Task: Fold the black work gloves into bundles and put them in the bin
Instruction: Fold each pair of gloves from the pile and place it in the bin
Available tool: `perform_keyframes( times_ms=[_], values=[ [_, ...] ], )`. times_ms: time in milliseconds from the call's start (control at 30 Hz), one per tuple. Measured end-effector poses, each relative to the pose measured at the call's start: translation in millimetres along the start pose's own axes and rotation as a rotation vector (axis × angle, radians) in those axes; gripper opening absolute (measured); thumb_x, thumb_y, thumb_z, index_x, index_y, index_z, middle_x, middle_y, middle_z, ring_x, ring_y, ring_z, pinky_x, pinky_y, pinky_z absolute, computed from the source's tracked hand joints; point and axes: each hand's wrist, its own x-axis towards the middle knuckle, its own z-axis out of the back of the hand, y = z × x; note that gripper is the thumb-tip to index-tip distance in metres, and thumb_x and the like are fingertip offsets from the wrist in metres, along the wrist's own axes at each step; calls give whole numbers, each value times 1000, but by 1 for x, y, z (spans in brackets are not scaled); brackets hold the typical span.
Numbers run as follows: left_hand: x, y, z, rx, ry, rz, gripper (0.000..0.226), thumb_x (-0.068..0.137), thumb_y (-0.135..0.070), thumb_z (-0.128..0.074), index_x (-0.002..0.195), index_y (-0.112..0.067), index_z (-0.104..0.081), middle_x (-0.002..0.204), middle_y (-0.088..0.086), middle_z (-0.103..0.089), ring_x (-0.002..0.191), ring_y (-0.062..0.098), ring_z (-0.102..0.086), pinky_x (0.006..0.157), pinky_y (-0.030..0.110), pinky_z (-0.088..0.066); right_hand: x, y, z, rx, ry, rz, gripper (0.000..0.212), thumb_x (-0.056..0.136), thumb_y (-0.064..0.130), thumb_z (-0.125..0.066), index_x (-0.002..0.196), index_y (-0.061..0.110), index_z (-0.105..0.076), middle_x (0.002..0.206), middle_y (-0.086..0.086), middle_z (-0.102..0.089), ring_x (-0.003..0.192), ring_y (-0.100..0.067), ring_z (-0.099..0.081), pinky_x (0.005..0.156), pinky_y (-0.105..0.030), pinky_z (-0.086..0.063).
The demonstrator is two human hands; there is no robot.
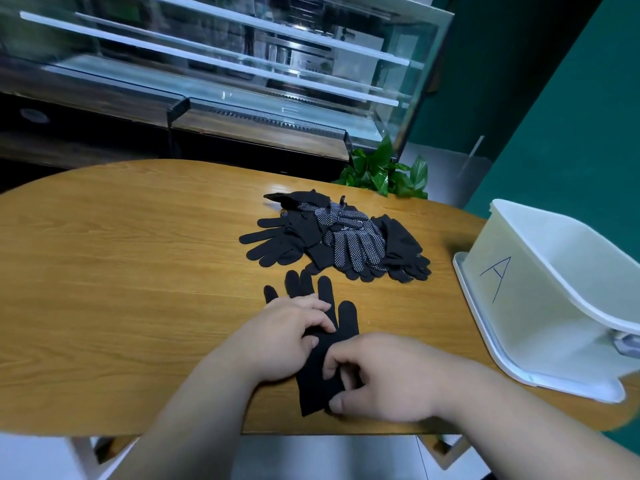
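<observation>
A black work glove [322, 358] lies flat near the front edge of the wooden table [121, 271], fingers pointing away from me. My left hand [284, 337] rests on its palm area with fingers bent, pressing the fabric. My right hand [384, 375] pinches the cuff end between thumb and curled fingers. Behind them lies a loose pile of black gloves [339, 237], some with white grip dots. A white plastic bin [561, 292] marked "A" stands at the right end of the table, with nothing visible inside it.
The bin sits on a white lid or tray [485, 341] near the table's right edge. A green leafy plant [384, 171] stands behind the table. A glass display case [225, 81] fills the background. A green wall is at right.
</observation>
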Motion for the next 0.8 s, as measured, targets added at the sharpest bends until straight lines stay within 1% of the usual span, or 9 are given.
perform_keyframes(
  times_ms=[67, 133, 233, 300, 400, 500, 633, 733, 800],
  values=[
    [1, 1, 2, -18, 20, -22, 35, 96, -13, -58, 120, -37, -65, 151, -22, -39, 145, -5, -17, 121, 27, -7, 5, -8, 4, 93, -74, -20, 15, 88, 40, -67, 99, 29, -66, 82, 15, -67, 74, -2, -56, 75, -29, -50],
    [2, 1, 2, -11, 24, -33, 35, 95, -13, -60, 121, -36, -64, 152, -20, -39, 145, -7, -16, 122, 29, 0, 14, -21, 9, 159, -207, -82, 8, 91, 34, -64, 90, 28, -69, 81, 14, -68, 75, -3, -58, 77, -28, -50],
    [1, 0, 4, 52, -14, -1, 30, 97, -21, -58, 121, -38, -64, 150, -20, -41, 147, -4, -15, 122, 41, 10, 35, -44, 20, 163, -417, -202, 10, 90, 31, -63, 85, 27, -69, 80, 13, -68, 78, -7, -60, 77, -28, -51],
    [2, 1, 7, 100, -72, 51, 27, 99, -29, -56, 122, -40, -63, 148, -22, -41, 147, 0, -16, 121, 47, 11, 50, -60, 30, 154, -530, -278, 9, 89, 30, -63, 84, 25, -69, 79, 13, -68, 79, -9, -62, 74, -27, -50],
    [4, 5, 11, 123, -97, 124, 26, 99, -37, -56, 124, -42, -61, 145, -23, -42, 145, 3, -21, 122, 48, 8, 69, -89, 45, 69, -642, -404, 6, 87, 31, -63, 90, 27, -66, 88, 11, -68, 87, -16, -63, 73, -28, -47],
    [6, 6, 13, 68, -125, 143, 23, 98, -41, -55, 119, -41, -63, 139, -22, -47, 139, 3, -30, 123, 46, 5, 82, -117, 55, 29, -737, -515, 12, 85, 36, -61, 94, 28, -63, 99, 2, -65, 93, -23, -61, 79, -34, -50],
    [6, 1, 19, -62, -236, 148, 21, 100, -40, -49, 110, -36, -67, 126, -24, -52, 129, 0, -38, 123, 40, 2, 96, -139, 65, 85, -823, -636, 37, 92, 54, -57, 99, 18, -60, 98, -6, -66, 93, -28, -59, 74, -34, -43],
    [6, 1, 21, -113, -284, 136, 18, 99, -37, -51, 104, -34, -68, 117, -25, -56, 117, -4, -41, 123, 42, -9, 110, -151, 68, 109, -771, -712, 53, 86, 66, -57, 102, 16, -59, 100, -8, -67, 94, -33, -62, 80, -40, -51],
    [6, 3, 21, -130, -296, 134, 17, 99, -36, -53, 103, -33, -69, 117, -24, -58, 105, -9, -36, 120, 44, -18, 118, -155, 67, 109, -714, -765, 66, 79, 75, -54, 103, 13, -60, 96, -8, -68, 90, -34, -64, 75, -40, -53]
  ],
)
